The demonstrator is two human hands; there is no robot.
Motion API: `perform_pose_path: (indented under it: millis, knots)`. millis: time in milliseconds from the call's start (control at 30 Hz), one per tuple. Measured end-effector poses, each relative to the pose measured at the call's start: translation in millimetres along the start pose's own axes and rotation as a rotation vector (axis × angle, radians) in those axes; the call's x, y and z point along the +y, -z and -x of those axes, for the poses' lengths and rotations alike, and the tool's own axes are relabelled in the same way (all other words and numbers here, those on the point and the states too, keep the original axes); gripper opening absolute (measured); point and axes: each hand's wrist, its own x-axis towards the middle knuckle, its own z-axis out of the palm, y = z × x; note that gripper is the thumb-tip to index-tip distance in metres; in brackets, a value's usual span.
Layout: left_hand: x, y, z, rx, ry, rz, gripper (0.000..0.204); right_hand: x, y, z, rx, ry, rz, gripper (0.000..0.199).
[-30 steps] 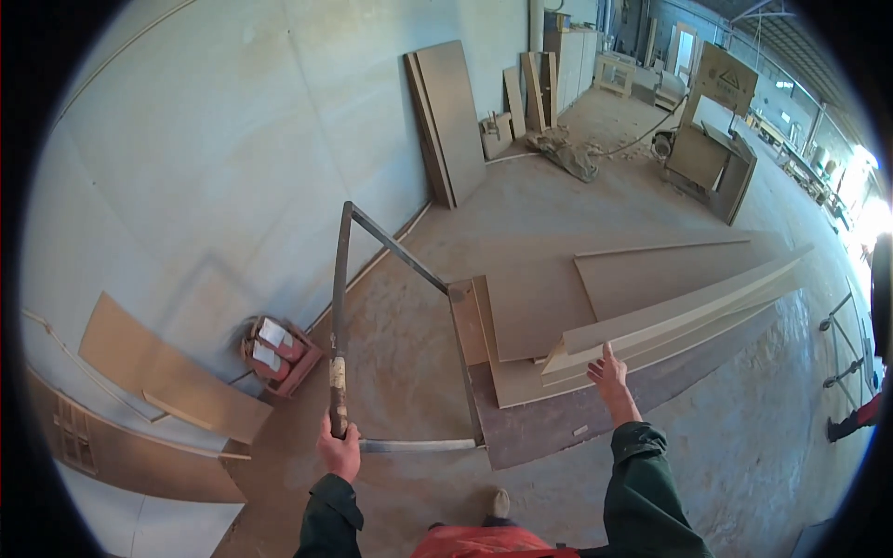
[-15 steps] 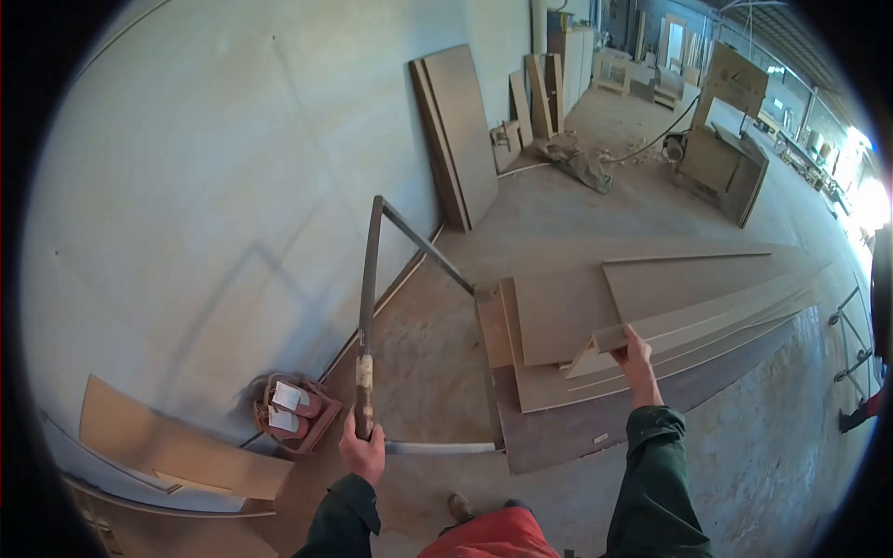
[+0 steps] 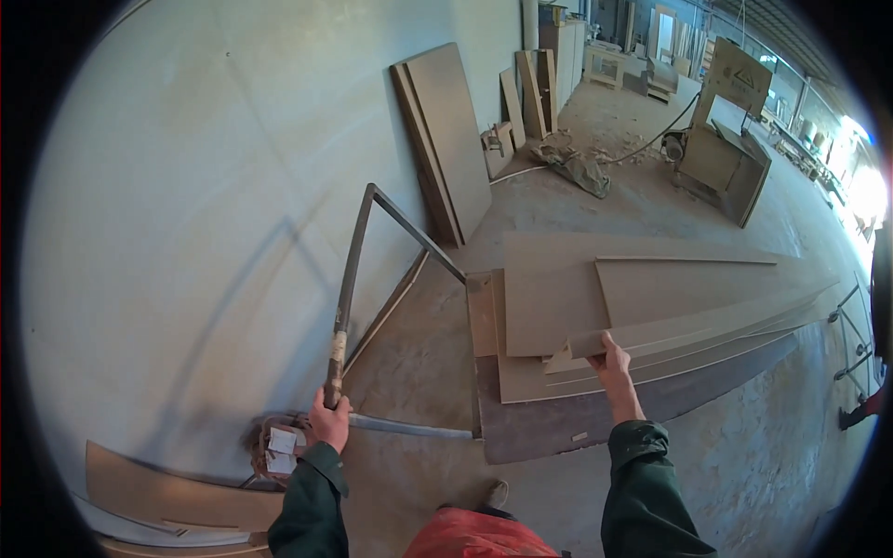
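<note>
My left hand (image 3: 329,422) is wrapped round the upright grey metal handle (image 3: 351,270) of a low cart, at its worn, pale-banded lower part. On the cart lies a stack of brown flat boards (image 3: 549,288) in several sizes, over a darker base panel (image 3: 521,423). My right hand (image 3: 614,368) grips the near end of a long narrow board (image 3: 670,330) on top of the stack, thumb over its upper face. That board looks angled in section at its end. The fingers beneath it are partly hidden.
Tall panels (image 3: 442,149) lean against the left wall, with narrower boards (image 3: 532,93) beyond. A basket (image 3: 275,456) and low boards (image 3: 177,488) stand by the wall. Ahead are a crumpled sheet (image 3: 581,172) and a panelled stand (image 3: 721,149). A wheeled metal rack (image 3: 846,344) stands right.
The loaded cart has come closer to the leaning panels, and the basket has slipped lower in view. Both hands keep their grip. A different stance of my foot shows below.
</note>
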Motion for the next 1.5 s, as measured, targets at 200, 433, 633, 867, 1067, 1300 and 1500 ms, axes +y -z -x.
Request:
perform_pose_path:
  millis: [200,433,633,867,1067,1300,1500]
  knots:
    - [-0.2,-1.4,-15.4,0.012,-0.008,0.017,0.037,-1.2,-14.6,17.7,0.051,0.028,-0.017,0.037]
    - [-23.2,-0.2,-13.1,-0.042,0.072,0.187,0.043,-29.3,-23.4,34.2,0.224,0.037,0.175,0.042]
    - [-13.9,11.7,16.1,-0.144,0.233,0.031,0.053,-51.3,-6.8,59.9,0.209,0.077,0.097,0.037]
    - [46.6,-13.7,-10.1,-0.096,0.077,-0.243,0.050,-38.9,-28.3,40.2,0.206,0.096,0.074,0.038]
    - [114.0,-82.7,14.9,0.053,-0.531,-0.637,0.065,-46.0,-35.5,58.1,0.065,-0.040,0.248,0.047]
    - [187.8,-286.1,57.1,-0.680,-0.739,-0.331,0.074,35.8,37.5,166.5,-0.249,-0.057,0.609,0.046]
    - [207.0,-421.0,3.7,-0.864,-0.889,-0.526,0.097,109.3,254.9,272.9,0.292,-0.288,0.681,0.037]
